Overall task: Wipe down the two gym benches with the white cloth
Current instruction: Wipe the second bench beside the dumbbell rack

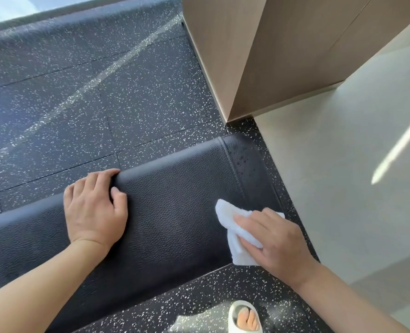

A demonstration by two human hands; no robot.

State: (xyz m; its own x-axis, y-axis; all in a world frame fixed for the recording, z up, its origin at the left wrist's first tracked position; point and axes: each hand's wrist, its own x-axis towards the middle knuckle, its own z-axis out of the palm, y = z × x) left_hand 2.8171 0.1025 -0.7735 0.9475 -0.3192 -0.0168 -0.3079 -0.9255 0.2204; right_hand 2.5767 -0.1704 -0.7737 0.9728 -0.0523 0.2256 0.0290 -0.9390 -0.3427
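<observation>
My left hand [94, 207] grips far edge of gym bench [175, 207], steadying it; right hand [275, 243], fingers flat, presses white cloth [225, 212] near end seam.

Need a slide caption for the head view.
Right hand presses white cloth on black bench; left hand grips its far edge.

floor [83, 97]: dark rubber tiles with white specks, streaks of light across them | wall [343, 176]: plain pale, on the right, one bright streak of light | wooden panel [259, 56]: light brown, upper right, its corner meeting the floor | slipper [234, 313]: white, open-toed, bottom edge, toes showing
</observation>
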